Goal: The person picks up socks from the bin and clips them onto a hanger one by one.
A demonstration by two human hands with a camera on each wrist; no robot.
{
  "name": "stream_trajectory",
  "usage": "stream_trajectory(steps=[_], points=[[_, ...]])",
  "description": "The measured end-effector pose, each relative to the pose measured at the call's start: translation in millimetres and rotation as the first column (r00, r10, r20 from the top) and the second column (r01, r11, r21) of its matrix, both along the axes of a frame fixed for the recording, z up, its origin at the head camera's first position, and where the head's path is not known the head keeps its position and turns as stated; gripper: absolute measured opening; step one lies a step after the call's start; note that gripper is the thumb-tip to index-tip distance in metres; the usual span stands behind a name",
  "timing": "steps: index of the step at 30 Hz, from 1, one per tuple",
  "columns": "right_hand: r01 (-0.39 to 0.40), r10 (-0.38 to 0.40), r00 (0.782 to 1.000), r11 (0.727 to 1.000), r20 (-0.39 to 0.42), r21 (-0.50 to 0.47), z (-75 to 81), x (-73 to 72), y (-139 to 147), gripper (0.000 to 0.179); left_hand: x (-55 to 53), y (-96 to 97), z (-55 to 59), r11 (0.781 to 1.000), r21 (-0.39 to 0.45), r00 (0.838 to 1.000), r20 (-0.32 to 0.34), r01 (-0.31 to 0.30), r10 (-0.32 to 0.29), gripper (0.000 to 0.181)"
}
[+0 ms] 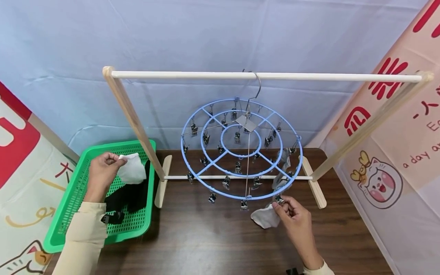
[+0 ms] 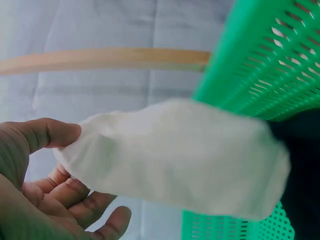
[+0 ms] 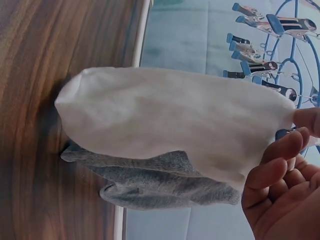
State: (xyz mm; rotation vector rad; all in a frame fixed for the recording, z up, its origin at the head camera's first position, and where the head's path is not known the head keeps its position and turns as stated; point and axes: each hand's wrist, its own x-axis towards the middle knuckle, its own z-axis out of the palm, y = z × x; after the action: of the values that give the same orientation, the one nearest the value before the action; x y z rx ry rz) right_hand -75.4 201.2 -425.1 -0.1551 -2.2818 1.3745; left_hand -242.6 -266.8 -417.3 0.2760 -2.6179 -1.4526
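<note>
A white sock (image 1: 132,169) hangs from my left hand (image 1: 103,173), its edge pinched between thumb and fingers, above the green basket (image 1: 150,198). In the left wrist view this sock (image 2: 175,155) is a little blurred. My right hand (image 1: 296,219) pinches another white sock (image 1: 265,217) by one end, right beside a metal clip (image 1: 279,198) at the near right rim of the round blue hanger (image 1: 220,193). Whether the clip bites the sock cannot be seen. Behind it in the right wrist view hang grey socks (image 3: 160,182).
Black cloth items (image 1: 128,198) lie in the basket. The hanger hooks over the white bar (image 1: 178,75) of a wooden rack, whose left post (image 1: 137,126) stands next to the basket. Several clips dangle from the hanger's rings above the brown table (image 1: 192,236).
</note>
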Motion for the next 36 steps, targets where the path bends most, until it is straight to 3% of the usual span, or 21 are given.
stream_trajectory(steps=[13,20,25,31,36], points=[[0.021,-0.021,0.999,1.000,0.032,-0.019,2.2,-9.1,11.2,0.010,15.5,16.7,16.7,0.991,0.123,0.993,-0.108,0.057,-0.044,0.017],[0.028,-0.029,0.998,1.000,0.053,0.006,2.1,-13.0,17.5,0.013,22.6,17.1,17.5,0.982,0.182,0.995,-0.095,0.046,-0.029,0.014],[0.012,-0.012,0.997,1.000,0.077,-0.001,4.2,-15.7,23.9,0.014,27.3,16.3,15.8,0.967,0.242,0.993,-0.104,0.074,-0.050,0.017],[-0.038,0.042,0.995,0.998,0.089,-0.049,-25.7,-28.1,46.3,0.016,33.9,15.6,17.0,0.981,0.171,0.991,-0.115,0.094,-0.075,0.047],[-0.036,0.041,0.992,0.998,0.120,-0.045,-29.3,-30.1,51.9,0.018,40.6,17.7,18.9,0.986,0.148,0.988,-0.139,0.082,-0.061,0.043]])
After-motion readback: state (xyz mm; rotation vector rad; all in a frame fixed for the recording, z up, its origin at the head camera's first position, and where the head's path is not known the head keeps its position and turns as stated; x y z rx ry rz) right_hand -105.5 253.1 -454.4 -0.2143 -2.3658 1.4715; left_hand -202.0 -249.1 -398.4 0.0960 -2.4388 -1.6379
